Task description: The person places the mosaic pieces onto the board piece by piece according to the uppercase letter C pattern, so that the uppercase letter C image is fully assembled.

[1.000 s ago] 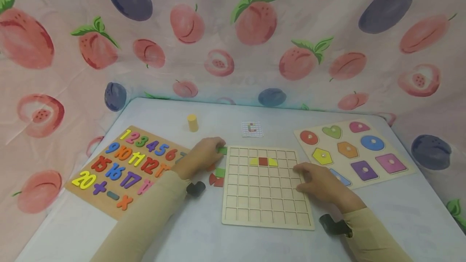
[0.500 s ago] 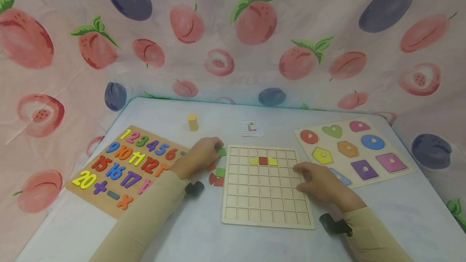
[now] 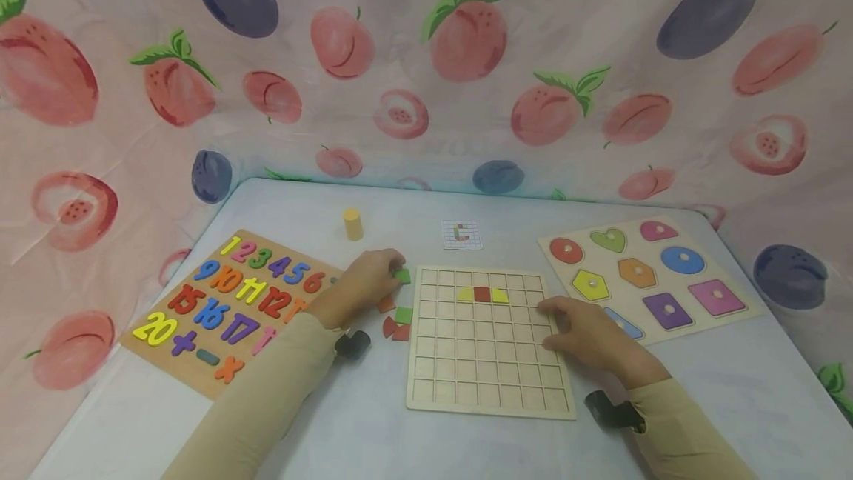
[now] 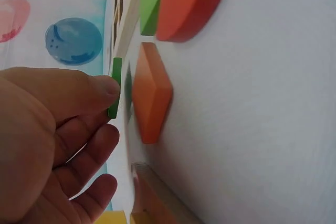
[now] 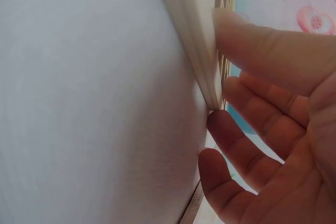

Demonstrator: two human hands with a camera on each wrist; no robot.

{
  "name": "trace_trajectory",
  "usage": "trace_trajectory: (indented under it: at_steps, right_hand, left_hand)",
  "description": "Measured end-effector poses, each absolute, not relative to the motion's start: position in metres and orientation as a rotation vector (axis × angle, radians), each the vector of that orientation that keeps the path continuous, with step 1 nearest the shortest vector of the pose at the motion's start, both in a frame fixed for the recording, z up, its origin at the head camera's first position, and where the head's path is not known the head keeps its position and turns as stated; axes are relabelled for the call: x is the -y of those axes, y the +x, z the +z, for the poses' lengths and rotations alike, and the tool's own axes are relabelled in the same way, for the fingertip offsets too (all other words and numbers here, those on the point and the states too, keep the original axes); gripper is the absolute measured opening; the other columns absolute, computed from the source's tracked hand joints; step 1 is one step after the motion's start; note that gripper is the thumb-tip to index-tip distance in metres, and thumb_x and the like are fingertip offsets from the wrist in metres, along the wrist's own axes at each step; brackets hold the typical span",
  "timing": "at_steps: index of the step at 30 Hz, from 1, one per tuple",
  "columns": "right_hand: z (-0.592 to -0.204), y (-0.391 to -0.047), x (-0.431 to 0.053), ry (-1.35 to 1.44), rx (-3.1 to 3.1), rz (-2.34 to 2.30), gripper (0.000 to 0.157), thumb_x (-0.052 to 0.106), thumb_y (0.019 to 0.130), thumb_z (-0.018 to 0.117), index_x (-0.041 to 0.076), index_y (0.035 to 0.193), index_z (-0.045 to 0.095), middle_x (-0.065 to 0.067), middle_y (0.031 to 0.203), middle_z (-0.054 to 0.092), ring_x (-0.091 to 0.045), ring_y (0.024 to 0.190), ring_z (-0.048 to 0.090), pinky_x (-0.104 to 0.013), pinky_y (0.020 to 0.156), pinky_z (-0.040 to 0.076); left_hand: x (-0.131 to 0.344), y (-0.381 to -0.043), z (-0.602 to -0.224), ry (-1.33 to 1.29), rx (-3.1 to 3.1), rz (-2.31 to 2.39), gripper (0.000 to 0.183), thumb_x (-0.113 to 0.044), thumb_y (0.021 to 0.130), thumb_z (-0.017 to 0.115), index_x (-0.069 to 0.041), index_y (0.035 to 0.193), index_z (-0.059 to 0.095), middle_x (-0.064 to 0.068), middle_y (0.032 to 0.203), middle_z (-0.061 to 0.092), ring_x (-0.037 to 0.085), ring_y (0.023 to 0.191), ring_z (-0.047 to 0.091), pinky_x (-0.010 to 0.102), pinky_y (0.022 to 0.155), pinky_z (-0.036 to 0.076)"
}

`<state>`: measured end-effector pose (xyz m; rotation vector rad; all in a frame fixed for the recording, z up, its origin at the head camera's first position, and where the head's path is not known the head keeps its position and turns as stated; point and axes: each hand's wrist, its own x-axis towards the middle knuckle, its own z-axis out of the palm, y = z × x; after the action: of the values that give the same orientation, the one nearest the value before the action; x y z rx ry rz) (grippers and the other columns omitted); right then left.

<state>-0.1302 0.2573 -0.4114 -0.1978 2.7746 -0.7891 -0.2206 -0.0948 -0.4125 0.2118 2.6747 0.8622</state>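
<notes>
My left hand pinches a small green tile just left of the wooden grid board. In the left wrist view this green tile appears edge-on under the thumb, above an orange diamond-shaped tile. On the board's upper rows, a red square tile sits between two yellow curved tiles. My right hand rests at the board's right edge, thumb and forefinger spread apart along it. Up close, the right thumb lies against the board's rim.
Loose tiles lie left of the board, among them a green tile and red tiles. Behind stand a yellow cylinder and a pattern card. A number board lies left, a shape puzzle right.
My left hand has drawn slightly left and back with the green tile, which has turned a little and shows more of its face. The right hand and the board stay in place.
</notes>
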Motion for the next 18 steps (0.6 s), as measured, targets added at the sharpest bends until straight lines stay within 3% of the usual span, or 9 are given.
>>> trace_trajectory:
  at_steps: [11,18]
  right_hand:
    - [-0.411,-0.130,-0.257,-0.205,-2.783,-0.783,0.056,0.014,0.082,0.080,0.007,0.134,0.061,-0.019,0.141,0.054,-0.044,0.135,0.042,-0.061,0.106,0.035]
    - [-0.411,-0.130,-0.256,-0.198,-2.781,-0.788,0.056,0.015,0.082,0.080,0.007,0.134,0.061,-0.019,0.142,0.054,-0.044,0.136,0.041,-0.061,0.107,0.035]
  left_hand:
    - [0.092,-0.219,-0.406,0.332,-2.709,0.871,0.040,-0.016,0.095,0.067,-0.005,0.134,0.060,0.008,0.129,0.063,0.023,0.121,0.055,0.042,0.106,0.042]
    - [0.082,-0.216,-0.404,0.368,-2.664,0.889,0.041,-0.014,0.094,0.066,-0.006,0.133,0.060,0.008,0.127,0.063,0.022,0.111,0.056,0.039,0.098,0.048]
